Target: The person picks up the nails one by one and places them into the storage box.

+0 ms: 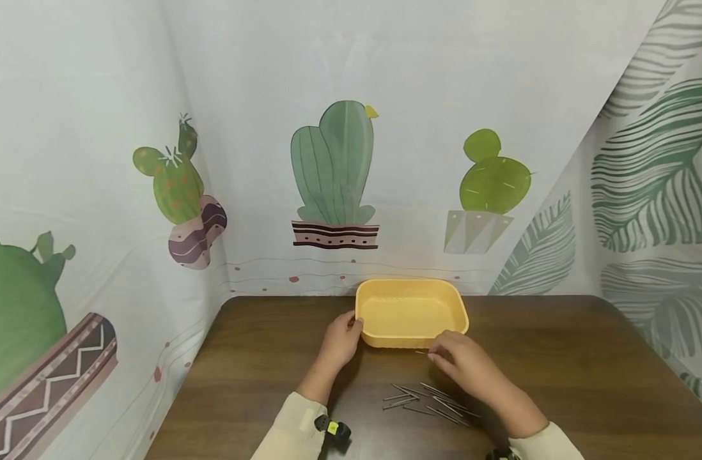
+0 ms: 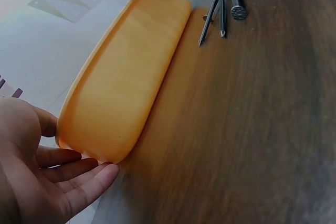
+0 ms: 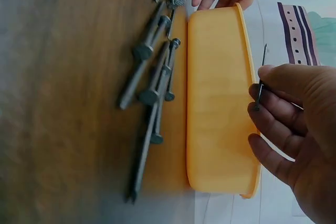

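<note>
A yellow plastic tray stands at the back of the wooden table. My left hand holds its left end, with the thumb by the rim and the other fingertips against the outer wall. Between thumb and fingers, my right hand pinches one thin nail. That hand is at the tray's front right, close to the rim, and the nail is outside the tray in the head view. Several loose grey nails lie in a scattered pile on the table in front of the tray.
The brown table runs back to a white cloth printed with cacti and leaves, directly behind the tray. Black wrist straps with devices sit on the cream sleeves.
</note>
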Available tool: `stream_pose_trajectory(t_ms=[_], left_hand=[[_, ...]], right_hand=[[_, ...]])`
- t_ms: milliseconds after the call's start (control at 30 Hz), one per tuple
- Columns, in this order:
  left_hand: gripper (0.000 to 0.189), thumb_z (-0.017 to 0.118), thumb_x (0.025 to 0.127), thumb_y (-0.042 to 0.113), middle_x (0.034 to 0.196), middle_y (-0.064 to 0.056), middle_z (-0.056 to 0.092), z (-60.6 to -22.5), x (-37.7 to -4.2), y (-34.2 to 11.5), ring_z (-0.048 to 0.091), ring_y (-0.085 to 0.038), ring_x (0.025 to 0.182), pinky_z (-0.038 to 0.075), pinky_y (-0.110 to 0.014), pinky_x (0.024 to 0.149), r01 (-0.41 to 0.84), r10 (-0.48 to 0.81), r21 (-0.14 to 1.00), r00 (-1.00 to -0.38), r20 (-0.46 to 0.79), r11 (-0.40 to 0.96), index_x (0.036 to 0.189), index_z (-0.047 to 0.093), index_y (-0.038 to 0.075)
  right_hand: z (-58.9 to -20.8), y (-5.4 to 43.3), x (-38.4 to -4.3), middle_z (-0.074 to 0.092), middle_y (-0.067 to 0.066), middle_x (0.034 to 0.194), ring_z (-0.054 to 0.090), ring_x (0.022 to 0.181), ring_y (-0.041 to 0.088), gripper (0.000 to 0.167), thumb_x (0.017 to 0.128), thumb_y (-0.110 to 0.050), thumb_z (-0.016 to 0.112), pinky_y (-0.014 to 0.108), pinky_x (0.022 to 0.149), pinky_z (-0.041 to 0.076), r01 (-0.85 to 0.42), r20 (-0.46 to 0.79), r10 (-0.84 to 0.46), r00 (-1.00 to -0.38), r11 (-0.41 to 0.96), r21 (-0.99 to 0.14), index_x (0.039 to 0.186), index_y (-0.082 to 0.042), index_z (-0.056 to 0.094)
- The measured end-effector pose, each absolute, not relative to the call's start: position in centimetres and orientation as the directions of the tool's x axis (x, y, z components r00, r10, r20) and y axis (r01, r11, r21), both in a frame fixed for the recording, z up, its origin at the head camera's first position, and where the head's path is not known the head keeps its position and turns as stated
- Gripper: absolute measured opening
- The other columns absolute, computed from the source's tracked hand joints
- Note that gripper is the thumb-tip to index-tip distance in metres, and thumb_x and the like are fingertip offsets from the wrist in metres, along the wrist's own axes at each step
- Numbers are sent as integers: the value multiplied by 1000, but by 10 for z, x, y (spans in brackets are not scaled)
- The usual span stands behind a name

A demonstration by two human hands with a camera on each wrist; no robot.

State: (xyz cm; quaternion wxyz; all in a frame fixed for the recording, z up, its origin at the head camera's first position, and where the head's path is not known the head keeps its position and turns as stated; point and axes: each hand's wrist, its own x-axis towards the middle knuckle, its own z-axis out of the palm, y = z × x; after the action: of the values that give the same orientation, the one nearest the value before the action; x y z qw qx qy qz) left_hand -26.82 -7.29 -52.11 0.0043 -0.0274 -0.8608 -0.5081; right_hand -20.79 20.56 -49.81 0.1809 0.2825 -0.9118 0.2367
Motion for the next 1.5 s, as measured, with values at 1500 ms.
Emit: stream_pose_trajectory(t_ms=[1500], left_hand=[[48, 50, 105, 30, 136, -21, 60, -519, -267, -73, 65, -32, 115, 58, -44, 90, 54, 41, 866, -998, 38, 497, 141, 56, 0]], right_hand=[[-470, 200, -252, 67, 2, 96, 66, 92, 22, 7, 94, -17, 71, 43, 81, 56, -373, 349, -230, -908, 823, -428, 97, -11, 70]])
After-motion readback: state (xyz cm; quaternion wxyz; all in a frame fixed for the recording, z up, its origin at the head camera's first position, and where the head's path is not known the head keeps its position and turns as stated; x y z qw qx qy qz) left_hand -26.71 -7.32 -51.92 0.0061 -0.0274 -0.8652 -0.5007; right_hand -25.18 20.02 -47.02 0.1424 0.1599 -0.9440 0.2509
